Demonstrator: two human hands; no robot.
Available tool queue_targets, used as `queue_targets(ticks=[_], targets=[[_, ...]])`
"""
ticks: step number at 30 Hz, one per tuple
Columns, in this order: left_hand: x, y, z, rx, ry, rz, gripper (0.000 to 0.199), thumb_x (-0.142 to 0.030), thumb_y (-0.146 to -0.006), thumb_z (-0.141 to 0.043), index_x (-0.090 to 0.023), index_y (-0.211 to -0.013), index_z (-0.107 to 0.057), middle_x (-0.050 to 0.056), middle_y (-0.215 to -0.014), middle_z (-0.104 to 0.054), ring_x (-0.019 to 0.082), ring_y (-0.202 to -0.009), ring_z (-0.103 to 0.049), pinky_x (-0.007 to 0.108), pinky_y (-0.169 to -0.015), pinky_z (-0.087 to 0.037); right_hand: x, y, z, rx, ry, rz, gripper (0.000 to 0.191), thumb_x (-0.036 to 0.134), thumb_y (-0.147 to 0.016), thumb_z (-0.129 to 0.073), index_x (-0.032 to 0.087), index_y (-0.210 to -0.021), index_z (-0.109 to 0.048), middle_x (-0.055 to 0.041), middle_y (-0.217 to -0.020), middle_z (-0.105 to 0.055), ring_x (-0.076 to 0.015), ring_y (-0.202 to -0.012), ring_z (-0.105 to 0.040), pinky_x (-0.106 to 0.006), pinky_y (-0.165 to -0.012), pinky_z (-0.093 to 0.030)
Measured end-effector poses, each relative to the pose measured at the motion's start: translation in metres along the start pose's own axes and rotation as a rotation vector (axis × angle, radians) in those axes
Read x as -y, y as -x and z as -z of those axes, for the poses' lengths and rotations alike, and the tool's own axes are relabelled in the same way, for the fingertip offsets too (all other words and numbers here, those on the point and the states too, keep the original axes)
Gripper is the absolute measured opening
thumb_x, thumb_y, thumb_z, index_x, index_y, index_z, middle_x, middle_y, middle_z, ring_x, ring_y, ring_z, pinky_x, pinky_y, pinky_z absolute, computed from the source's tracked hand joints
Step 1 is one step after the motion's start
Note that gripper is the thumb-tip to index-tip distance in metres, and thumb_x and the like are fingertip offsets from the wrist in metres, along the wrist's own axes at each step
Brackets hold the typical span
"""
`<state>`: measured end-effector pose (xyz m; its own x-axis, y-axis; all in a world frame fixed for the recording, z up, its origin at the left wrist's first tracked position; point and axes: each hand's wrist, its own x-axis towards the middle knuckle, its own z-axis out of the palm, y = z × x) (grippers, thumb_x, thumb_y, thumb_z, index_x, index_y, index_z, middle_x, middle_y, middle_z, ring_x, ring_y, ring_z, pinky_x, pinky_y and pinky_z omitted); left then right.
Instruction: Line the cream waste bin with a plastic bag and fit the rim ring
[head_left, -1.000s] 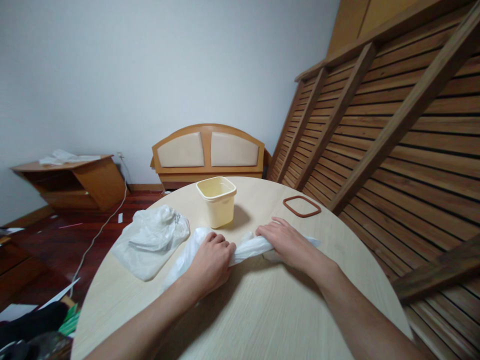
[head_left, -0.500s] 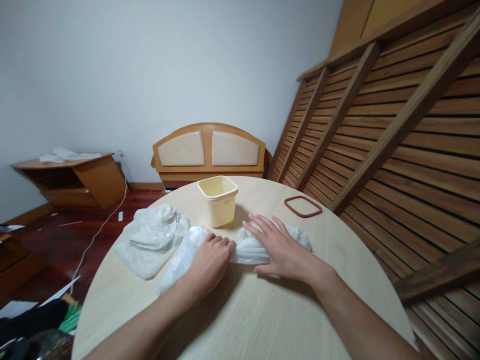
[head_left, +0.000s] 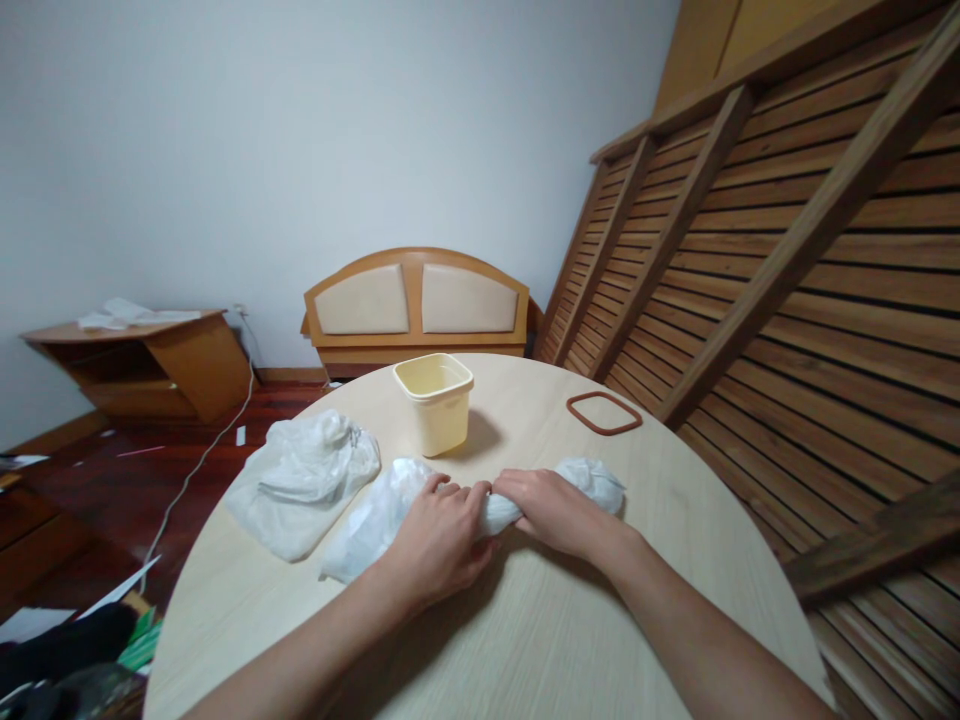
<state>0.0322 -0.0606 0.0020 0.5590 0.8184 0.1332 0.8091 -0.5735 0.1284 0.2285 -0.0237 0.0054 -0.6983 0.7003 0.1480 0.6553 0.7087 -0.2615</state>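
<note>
A bunched white plastic bag (head_left: 382, 510) lies across the round table (head_left: 570, 640), narrowed into a roll between my hands. My left hand (head_left: 446, 530) is closed round its middle. Just to the right, my right hand (head_left: 547, 505) grips the same roll, the fingers of both hands nearly touching. The bag's crumpled end sticks out beyond my right hand. Behind my hands stands an open pale yellow container (head_left: 435, 405). A second crumpled white bag (head_left: 300, 485) rests at the table's left side.
A brown square ring (head_left: 604, 429) lies at the table's back right. Slatted wooden panels (head_left: 810, 290) lean close along the right. Beyond the table is a headboard (head_left: 416, 300); a low cabinet (head_left: 135, 365) and a cable are at the left.
My right hand has moved left and its spread fingers have closed on the bag beside my left hand. My left hand has shifted slightly right, and the bag between them looks narrower.
</note>
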Motion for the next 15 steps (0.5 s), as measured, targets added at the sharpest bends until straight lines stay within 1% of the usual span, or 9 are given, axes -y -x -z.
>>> queue_targets(ticks=[2,3,4,6,8,10,11,13,15], targets=[[0.000,-0.003,-0.005,0.029,0.033,0.028,0.057,-0.012,-0.082,-0.056,-0.009,-0.137,-0.040,0.017,-0.109,-0.073,0.030,-0.098,-0.070,0.047,-0.093,-0.049,0.002,0.001,0.002,-0.009,-0.009,0.013,0.026,0.003,-0.082,-0.062,0.017,-0.103,-0.067,-0.0075,-0.104,-0.072,-0.0213,-0.092,-0.067,-0.030,-0.077,-0.047],[0.000,-0.004,-0.008,0.053,0.039,0.034,0.063,-0.006,-0.081,-0.053,-0.008,-0.141,-0.036,0.018,-0.109,-0.073,0.030,-0.097,-0.071,0.044,-0.089,-0.051,0.002,0.001,0.003,-0.008,-0.013,0.019,0.027,0.003,-0.082,-0.063,0.017,-0.104,-0.067,-0.0077,-0.106,-0.072,-0.0215,-0.093,-0.067,-0.030,-0.078,-0.047],[0.002,-0.005,-0.010,0.073,0.042,0.032,0.065,-0.002,-0.080,-0.050,-0.008,-0.142,-0.034,0.017,-0.107,-0.074,0.029,-0.096,-0.071,0.041,-0.085,-0.051,0.002,0.002,0.004,-0.004,-0.017,0.024,0.027,0.004,-0.082,-0.064,0.017,-0.105,-0.067,-0.0075,-0.106,-0.072,-0.0216,-0.094,-0.067,-0.030,-0.078,-0.047],[0.004,-0.005,-0.011,0.086,0.053,0.004,0.057,0.000,-0.081,-0.046,-0.010,-0.138,-0.042,0.015,-0.103,-0.075,0.028,-0.092,-0.071,0.039,-0.081,-0.051,-0.001,0.003,0.006,0.017,-0.026,0.017,0.021,0.006,-0.084,-0.064,0.019,-0.101,-0.068,-0.0057,-0.100,-0.073,-0.0212,-0.091,-0.067,-0.029,-0.076,-0.045],[0.006,-0.004,-0.008,0.072,0.079,-0.027,0.038,-0.006,-0.087,-0.046,-0.013,-0.123,-0.055,0.012,-0.098,-0.075,0.026,-0.087,-0.071,0.037,-0.080,-0.050,-0.005,0.005,0.009,0.036,-0.030,0.001,0.016,0.008,-0.087,-0.063,0.020,-0.095,-0.068,-0.0039,-0.094,-0.074,-0.0204,-0.087,-0.067,-0.027,-0.073,-0.043],[0.006,-0.002,-0.001,0.050,0.106,-0.026,0.019,-0.020,-0.095,-0.047,-0.015,-0.104,-0.063,0.009,-0.089,-0.074,0.023,-0.079,-0.069,0.035,-0.078,-0.048,-0.009,0.007,0.013,0.027,-0.025,-0.005,0.014,0.010,-0.088,-0.063,0.021,-0.095,-0.069,-0.0035,-0.091,-0.074,-0.0199,-0.086,-0.067,-0.027,-0.072,-0.042],[0.007,-0.001,0.002,0.042,0.119,-0.018,0.021,-0.028,-0.098,-0.047,-0.016,-0.096,-0.064,0.008,-0.084,-0.072,0.022,-0.075,-0.067,0.033,-0.075,-0.047,-0.011,0.008,0.014,0.013,-0.026,-0.003,0.014,0.011,-0.089,-0.063,0.021,-0.096,-0.069,-0.0035,-0.092,-0.074,-0.0197,-0.086,-0.067,-0.027,-0.073,-0.042],[0.009,0.001,0.010,0.027,0.172,0.001,0.033,-0.039,-0.101,-0.043,-0.017,-0.088,-0.063,0.006,-0.075,-0.068,0.019,-0.069,-0.062,0.031,-0.069,-0.043,-0.015,0.009,0.017,-0.026,-0.042,0.008,0.013,0.012,-0.090,-0.062,0.022,-0.096,-0.069,-0.0033,-0.092,-0.074,-0.0190,-0.086,-0.066,-0.027,-0.074,-0.042],[0.014,0.003,0.016,0.019,0.285,0.004,0.038,-0.042,-0.103,-0.039,-0.017,-0.084,-0.062,0.003,-0.072,-0.063,0.017,-0.065,-0.055,0.028,-0.063,-0.039,-0.018,0.010,0.017,-0.065,-0.085,0.027,0.013,0.013,-0.092,-0.060,0.022,-0.094,-0.069,-0.0025,-0.090,-0.074,-0.0174,-0.083,-0.065,-0.026,-0.072,-0.042]])
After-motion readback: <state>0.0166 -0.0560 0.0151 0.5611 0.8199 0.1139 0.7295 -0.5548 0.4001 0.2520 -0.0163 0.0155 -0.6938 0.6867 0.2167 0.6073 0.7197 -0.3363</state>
